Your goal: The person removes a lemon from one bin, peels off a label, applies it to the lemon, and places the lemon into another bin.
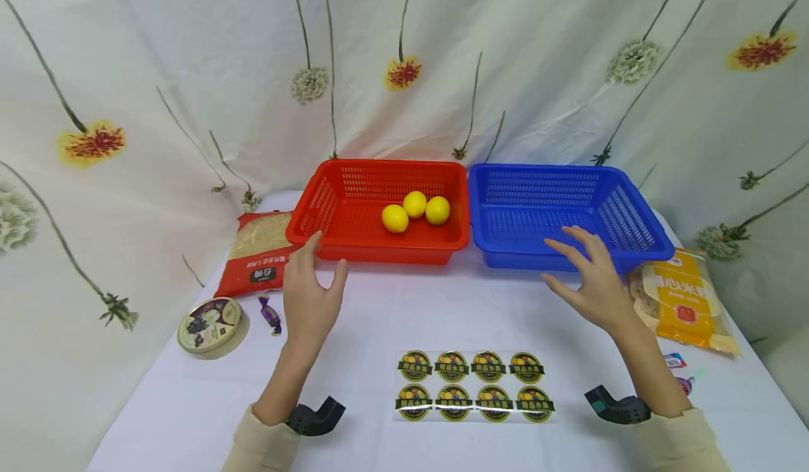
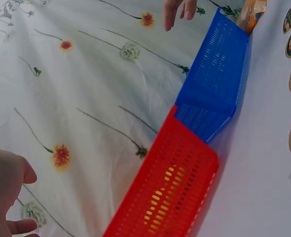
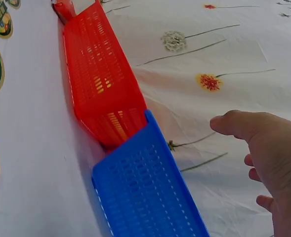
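A red plastic basket (image 1: 379, 253) stands at the back of the table with three yellow balls or fruits (image 1: 414, 205) inside, toward its right end. Beside it on the right is a blue basket (image 1: 537, 219) with nothing in it. My left hand (image 1: 310, 296) is held up before the red basket's front left corner, thumb apart from the fingers, holding nothing. In front of the blue basket hovers my right hand (image 1: 594, 282), fingers spread and slightly bent, also holding nothing. Both hands show at the edges of the wrist views, near the baskets.
A sheet of round fruit stickers (image 1: 475, 386) lies front centre. On the left are a red-and-clear bag (image 1: 255, 254), a round tin (image 1: 211, 326) and a purple wrapped candy (image 1: 270, 315). A yellow snack bag (image 1: 685, 300) and small sweets (image 1: 675, 360) lie at right.
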### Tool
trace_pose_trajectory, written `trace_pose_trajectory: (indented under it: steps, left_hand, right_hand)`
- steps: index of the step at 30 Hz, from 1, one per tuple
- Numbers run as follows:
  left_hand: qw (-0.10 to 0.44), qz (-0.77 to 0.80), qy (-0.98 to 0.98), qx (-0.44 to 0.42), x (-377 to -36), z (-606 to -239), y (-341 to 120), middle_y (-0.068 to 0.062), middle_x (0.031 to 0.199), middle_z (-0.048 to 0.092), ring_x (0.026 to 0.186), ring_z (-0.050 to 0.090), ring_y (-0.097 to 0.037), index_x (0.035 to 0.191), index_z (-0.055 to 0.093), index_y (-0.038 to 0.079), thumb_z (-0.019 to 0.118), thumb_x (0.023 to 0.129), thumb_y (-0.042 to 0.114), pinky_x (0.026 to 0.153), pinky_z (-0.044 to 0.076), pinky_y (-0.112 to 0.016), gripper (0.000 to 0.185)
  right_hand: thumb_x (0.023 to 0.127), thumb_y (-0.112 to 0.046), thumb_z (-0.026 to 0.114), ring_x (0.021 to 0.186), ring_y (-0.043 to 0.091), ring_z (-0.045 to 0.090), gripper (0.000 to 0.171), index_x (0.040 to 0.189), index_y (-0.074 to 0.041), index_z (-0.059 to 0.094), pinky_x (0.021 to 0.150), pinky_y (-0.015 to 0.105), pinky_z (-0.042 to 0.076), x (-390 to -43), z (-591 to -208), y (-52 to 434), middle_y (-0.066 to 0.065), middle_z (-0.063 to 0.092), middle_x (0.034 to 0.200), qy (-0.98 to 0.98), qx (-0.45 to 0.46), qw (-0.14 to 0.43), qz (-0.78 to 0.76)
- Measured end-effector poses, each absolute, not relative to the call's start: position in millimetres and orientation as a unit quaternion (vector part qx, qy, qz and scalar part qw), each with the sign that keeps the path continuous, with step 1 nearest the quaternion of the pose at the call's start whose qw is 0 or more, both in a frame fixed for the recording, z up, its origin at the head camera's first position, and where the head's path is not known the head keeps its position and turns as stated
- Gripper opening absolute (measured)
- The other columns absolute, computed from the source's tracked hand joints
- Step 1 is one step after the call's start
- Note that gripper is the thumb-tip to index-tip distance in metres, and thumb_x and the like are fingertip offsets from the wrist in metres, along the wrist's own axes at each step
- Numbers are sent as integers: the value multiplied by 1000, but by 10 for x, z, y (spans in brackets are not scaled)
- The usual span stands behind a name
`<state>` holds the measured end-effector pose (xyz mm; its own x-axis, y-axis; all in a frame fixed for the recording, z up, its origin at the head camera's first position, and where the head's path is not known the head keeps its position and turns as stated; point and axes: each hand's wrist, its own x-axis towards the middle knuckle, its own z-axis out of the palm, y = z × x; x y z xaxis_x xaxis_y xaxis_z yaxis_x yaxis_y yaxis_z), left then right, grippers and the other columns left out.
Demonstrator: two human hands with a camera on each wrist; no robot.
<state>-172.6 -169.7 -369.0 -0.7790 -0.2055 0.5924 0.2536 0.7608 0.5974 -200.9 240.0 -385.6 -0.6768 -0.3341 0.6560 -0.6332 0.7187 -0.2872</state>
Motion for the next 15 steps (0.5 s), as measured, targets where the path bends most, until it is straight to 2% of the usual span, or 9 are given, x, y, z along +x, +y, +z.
trace_pose_trajectory:
  steps: [2, 4, 9, 11, 15]
  left_hand:
    - [320, -407, -856, 5, -1739, -3748, -1721, -14, 110, 56, 102, 53, -26, 137, 41, 10, 63, 87, 22, 84, 48, -44, 55]
    - [281, -468, -837, 33, -1784, -3819, -1749, -12, 105, 57, 95, 57, -23, 140, 37, 15, 61, 90, 25, 81, 50, -41, 57]
    - [164, -629, -752, 109, -2030, -4010, -1823, -14, 106, 55, 92, 63, -25, 142, 30, 28, 58, 91, 32, 83, 51, -34, 58]
    - [150, -695, -694, 116, -2153, -4085, -1848, -20, 107, 54, 94, 63, -27, 140, 33, 27, 60, 90, 30, 86, 49, -34, 57]
    - [169, -774, -600, 113, -2328, -4187, -1859, -24, 106, 54, 94, 64, -26, 134, 42, 18, 64, 87, 27, 91, 45, -38, 53]
  right_hand:
    - [77, -20, 74, 124, 38, 35, 47, 119, -7, 60, 97, 60, 30, -2064, -3876, 2269, 19, 45, 130, -864, 286, 300, 284]
    - [74, -11, 76, 120, 36, 39, 47, 118, -8, 61, 91, 57, 37, -2130, -3891, 2123, 17, 49, 127, -854, 289, 297, 315]
    - [73, -6, 77, 117, 32, 44, 47, 118, -9, 61, 91, 54, 40, -2423, -3927, 1754, 16, 51, 123, -834, 302, 267, 376]
    - [74, -7, 77, 117, 31, 45, 46, 117, -8, 62, 92, 53, 41, -2574, -3921, 1604, 16, 51, 123, -827, 314, 252, 392]
    - [76, -10, 76, 115, 31, 46, 42, 116, -7, 63, 93, 50, 42, -2854, -3841, 1277, 15, 51, 122, -817, 341, 214, 413]
